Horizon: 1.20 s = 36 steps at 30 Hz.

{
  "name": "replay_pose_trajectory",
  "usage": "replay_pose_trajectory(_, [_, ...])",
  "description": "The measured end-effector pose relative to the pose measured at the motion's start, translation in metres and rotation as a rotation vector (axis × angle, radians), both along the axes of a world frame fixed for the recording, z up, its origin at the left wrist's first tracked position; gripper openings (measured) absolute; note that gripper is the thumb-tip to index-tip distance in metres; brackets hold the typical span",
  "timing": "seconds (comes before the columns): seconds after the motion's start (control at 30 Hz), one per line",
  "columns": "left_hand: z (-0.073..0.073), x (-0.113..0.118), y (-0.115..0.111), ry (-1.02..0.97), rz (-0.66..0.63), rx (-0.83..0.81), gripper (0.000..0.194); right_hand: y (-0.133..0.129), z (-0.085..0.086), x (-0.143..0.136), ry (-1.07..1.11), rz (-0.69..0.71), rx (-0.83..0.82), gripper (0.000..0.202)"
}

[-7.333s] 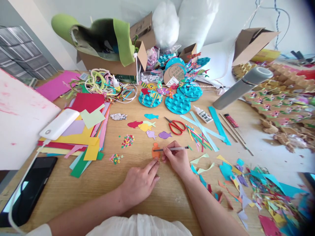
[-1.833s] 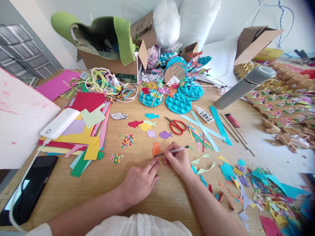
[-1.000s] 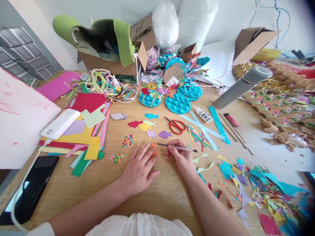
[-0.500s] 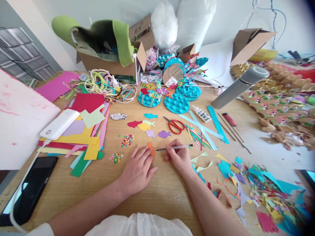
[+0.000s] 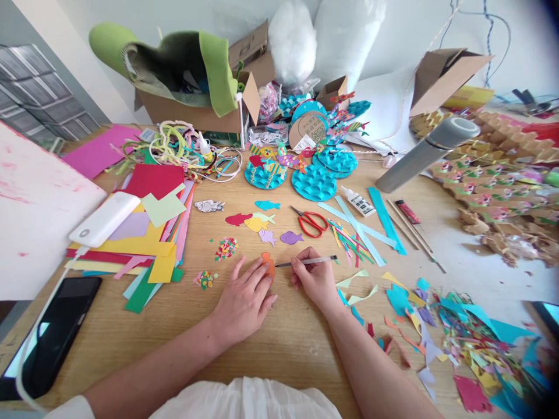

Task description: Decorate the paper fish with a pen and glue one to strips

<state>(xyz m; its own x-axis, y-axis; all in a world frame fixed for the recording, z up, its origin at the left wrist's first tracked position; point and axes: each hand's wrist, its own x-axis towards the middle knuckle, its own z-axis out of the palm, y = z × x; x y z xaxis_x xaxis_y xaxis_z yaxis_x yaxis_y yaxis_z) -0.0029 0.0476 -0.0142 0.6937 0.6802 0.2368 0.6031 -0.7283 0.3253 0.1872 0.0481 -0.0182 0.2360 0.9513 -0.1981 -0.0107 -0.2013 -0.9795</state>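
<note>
My left hand (image 5: 245,299) lies flat with its fingers spread, their tips resting on an orange paper fish (image 5: 269,267) on the wooden table. My right hand (image 5: 312,278) is closed around a thin pen (image 5: 315,261), whose dark tip points left at the orange fish's edge. Beyond the hands lie several cut paper fish: a red one (image 5: 238,219), a yellow one (image 5: 256,224), a blue one (image 5: 267,205) and a purple one (image 5: 291,237). Red-handled scissors (image 5: 312,224) lie beside them. Small piles of confetti (image 5: 226,248) sit left of the fish.
Coloured paper sheets (image 5: 157,189), a white power bank (image 5: 105,220) and a phone (image 5: 61,337) are at left. A grey thermos (image 5: 425,154), a glue bottle (image 5: 358,202) and paper scraps (image 5: 480,343) are at right. Boxes (image 5: 174,119) stand behind.
My right hand and the pen have shifted very slightly left, bringing the pen tip closer to the orange fish. My left hand still rests on the fish.
</note>
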Motion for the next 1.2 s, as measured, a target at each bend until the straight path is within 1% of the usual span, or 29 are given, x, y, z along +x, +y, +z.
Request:
replay_pose_trajectory(0.43, [-0.0005, 0.0000, 0.0009, -0.010, -0.005, -0.050, 0.031, -0.0010, -0.0001, 0.0002, -0.002, 0.007, -0.003, 0.028])
replay_pose_trajectory(0.87, [-0.0007, -0.0001, 0.0006, -0.027, -0.001, -0.043, 0.031, 0.0001, 0.0010, -0.0007, 0.014, 0.001, 0.006, 0.030])
replay_pose_trajectory(1.2, [-0.0005, -0.0001, 0.0005, -0.024, -0.003, -0.042, 0.031, -0.0004, 0.0012, -0.0009, 0.002, 0.007, -0.018, 0.030])
